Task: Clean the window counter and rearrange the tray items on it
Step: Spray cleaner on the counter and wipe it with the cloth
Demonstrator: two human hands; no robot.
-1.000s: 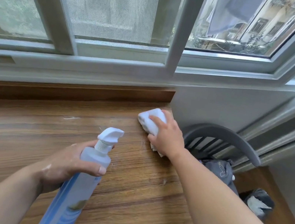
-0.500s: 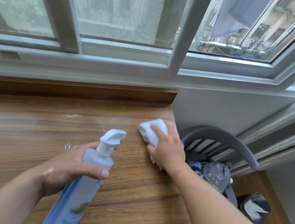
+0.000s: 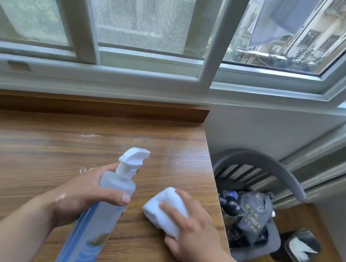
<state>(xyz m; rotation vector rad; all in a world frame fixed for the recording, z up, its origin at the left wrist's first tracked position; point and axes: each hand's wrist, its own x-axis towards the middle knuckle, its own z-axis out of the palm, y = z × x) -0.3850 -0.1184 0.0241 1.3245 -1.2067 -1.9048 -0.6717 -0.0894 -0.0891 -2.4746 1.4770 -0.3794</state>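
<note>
Left hand (image 3: 86,194) grips the spray bottle (image 3: 95,225), right hand (image 3: 194,232) holds the white cloth (image 3: 163,210) on the counter (image 3: 26,152) just beside it.

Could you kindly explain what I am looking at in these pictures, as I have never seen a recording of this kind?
There is no machine here: a person works with two bare hands, and the camera sits on that person's head, looking forward and down. So the arms reach in from the bottom edge. The left hand grips a spray bottle with a white trigger head. The right hand holds a folded white cloth against the wooden counter near its right edge. A few small white scraps lie on the wood. Behind the counter is a window; beside it, lower down, stands a grey chair with a dark bag on its seat.
</note>
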